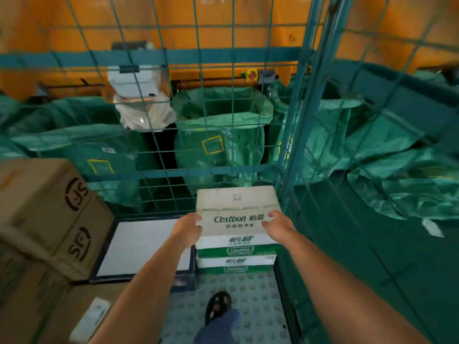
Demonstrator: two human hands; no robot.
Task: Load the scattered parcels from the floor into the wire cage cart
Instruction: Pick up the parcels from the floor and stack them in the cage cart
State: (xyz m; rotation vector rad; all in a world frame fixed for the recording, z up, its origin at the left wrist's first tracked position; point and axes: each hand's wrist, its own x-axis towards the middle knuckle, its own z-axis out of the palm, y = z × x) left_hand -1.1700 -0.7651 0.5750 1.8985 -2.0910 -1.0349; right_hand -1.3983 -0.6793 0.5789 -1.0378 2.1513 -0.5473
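Hands: your left hand (187, 225) and right hand (275, 223) clamp the two short ends of the top white-and-green cardboard water carton (237, 214), fingers curled over its upper edges; neither hand is free.
Carton position: it sits inside the blue-green wire cage cart (295, 120), in the far right corner, stacked on a second matching carton (236, 263) whose front face shows just below.
Key relation: the carton lies straight ahead of you, its long axis running left to right between your palms, so both hands are equally near. The back mesh is just beyond it and the corner post just to its right.
Next move, as a judgement: you probably only need to square the carton over the lower one and let go; watch your right fingers against the post.
Writing: the top flap reads "C'estbon" with Chinese characters beside and beneath; the same logo repeats on the green bands below.
Neighbours: a flat white panel with a dark frame (146, 244) lies just left of the stack; the brown cardboard boxes (49, 209) at far left carry "SF" stamps.
Beyond the mesh: green woven sacks (221, 120) with yellow squares.
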